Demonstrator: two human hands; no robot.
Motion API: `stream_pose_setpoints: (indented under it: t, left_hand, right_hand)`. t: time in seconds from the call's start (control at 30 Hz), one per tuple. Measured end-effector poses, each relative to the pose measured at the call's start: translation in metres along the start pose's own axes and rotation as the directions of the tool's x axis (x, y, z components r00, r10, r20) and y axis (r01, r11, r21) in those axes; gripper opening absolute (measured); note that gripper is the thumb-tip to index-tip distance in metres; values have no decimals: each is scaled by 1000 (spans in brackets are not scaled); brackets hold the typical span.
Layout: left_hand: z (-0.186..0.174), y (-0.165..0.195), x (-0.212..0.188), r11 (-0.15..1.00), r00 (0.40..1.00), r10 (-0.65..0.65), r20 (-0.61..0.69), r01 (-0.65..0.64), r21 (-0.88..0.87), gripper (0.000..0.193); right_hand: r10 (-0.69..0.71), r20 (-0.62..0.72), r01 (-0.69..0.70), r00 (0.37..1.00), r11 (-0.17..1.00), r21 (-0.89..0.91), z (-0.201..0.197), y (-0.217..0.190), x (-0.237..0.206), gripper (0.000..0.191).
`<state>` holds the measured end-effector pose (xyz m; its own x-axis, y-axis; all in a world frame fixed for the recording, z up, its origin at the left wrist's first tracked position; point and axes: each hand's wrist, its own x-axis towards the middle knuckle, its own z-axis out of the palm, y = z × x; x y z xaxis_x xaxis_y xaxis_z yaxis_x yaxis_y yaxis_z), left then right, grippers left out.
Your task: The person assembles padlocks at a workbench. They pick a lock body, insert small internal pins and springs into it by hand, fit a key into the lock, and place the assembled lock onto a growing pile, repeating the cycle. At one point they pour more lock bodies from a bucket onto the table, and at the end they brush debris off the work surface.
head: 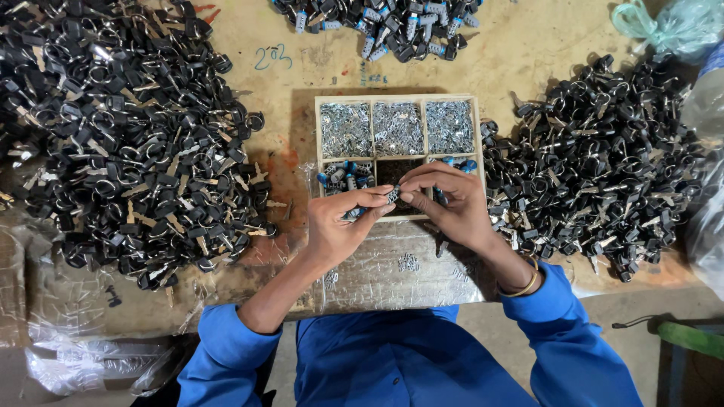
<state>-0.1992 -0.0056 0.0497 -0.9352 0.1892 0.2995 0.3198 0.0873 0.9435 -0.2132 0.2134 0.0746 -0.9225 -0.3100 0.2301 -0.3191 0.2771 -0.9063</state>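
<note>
1. A worn, stained tan wooden worktable (520, 53) fills the view from above, with faint blue scribbles on its far-left part and a crinkled clear plastic sheet (392, 271) spread over its near edge
2. A big heap of black-headed keys on metal rings (128, 136) covers the left side, and a second heap of the same black keys (603, 158) lies on the right
3. At the far edge sits a smaller pile of blue and black key parts (385, 22); a pale green plastic bag (664, 22) lies in the far-right corner
4. In the middle stands a shallow wooden tray with six compartments (477, 136); its three far compartments hold small shiny metal pieces (397, 128), and the near-left one holds blue and silver bits
5. The left hand (339, 226) and the right hand (449, 203) meet just over the tray's near rim
6. Between them is a small dark metal cylinder-like part (392, 196); the left thumb and forefinger are pinched closed around its lower end, and the right fingertips are closed on its upper end
7. The right wrist wears a gold-coloured bangle (522, 285) above a blue sleeve (573, 339)
</note>
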Motion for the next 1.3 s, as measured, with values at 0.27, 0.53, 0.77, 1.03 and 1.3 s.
stream_pose_setpoints:
  t: [0.27,0.53,0.77,1.03,1.3]
  left_hand:
    - [0,-2,-2,998,1000,20,4,-20,54,13]
    - [0,-5,-2,992,998,35,42,-40,118,15]
    - [2,-4,-1,998,999,31,-4,-31,57,14]
    - [0,-1,-1,997,999,-1,34,-1,75,14]
    - [2,-5,-2,996,997,49,63,-53,77,12]
  right_hand:
    - [-316,159,353,935,814,-461,-7,-9,0,27]
    - [-98,169,146,981,941,-304,-11,-18,3,20]
    - [49,187,-31,981,994,-101,-15,-17,9,22]
    - [76,233,-44,970,989,-142,-18,-21,12,20]
    - [70,191,-56,979,995,-77,-17,-12,10,11]
